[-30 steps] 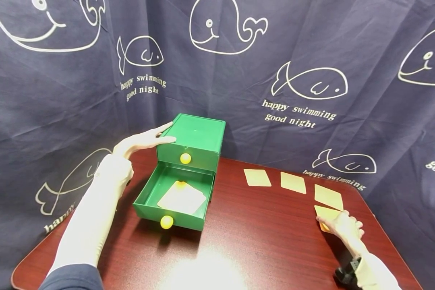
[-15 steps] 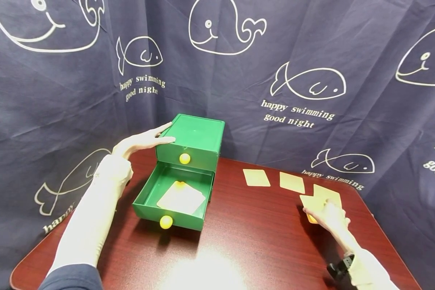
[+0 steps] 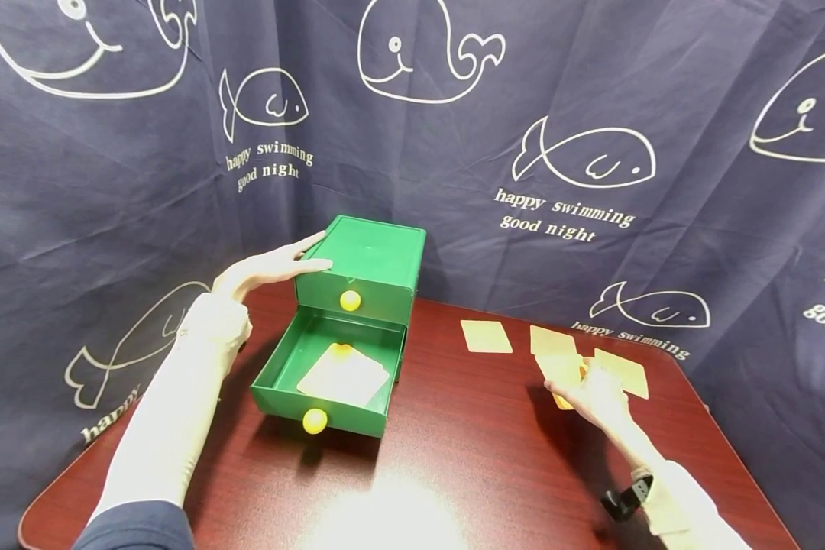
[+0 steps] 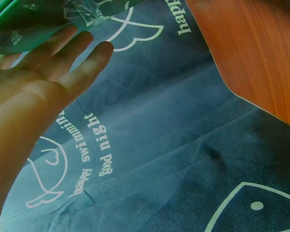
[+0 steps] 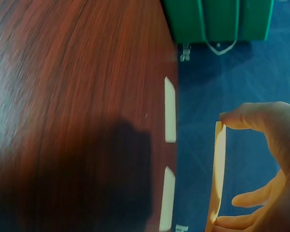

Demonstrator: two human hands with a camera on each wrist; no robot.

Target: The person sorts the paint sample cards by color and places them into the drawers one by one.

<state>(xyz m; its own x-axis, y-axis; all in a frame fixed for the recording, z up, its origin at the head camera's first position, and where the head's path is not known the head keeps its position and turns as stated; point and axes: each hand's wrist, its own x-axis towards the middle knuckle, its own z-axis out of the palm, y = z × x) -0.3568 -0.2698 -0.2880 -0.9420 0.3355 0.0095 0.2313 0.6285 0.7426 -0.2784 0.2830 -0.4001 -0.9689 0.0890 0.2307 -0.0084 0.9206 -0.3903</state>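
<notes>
Pinched between the thumb and fingers of my right hand is a pale yellow square card, raised above the table. The right wrist view shows this card edge-on, slightly bowed, with the thumb at one end. My left hand rests with fingers extended on the left top edge of a green drawer cabinet. Below, the cabinet's lower drawer is pulled out and holds several pale cards. The upper drawer is closed. In the left wrist view the fingers look straight beside the green cabinet.
Three more cards lie on the dark red table: a left card, a middle card partly overlapped by the held one, and a right card. Yellow knobs front both drawers. A dark blue printed curtain hangs behind the table.
My right hand has lifted the nearest card on the right off the table and moved it left, now in front of the middle card. The left hand and the cabinet have stayed put.
</notes>
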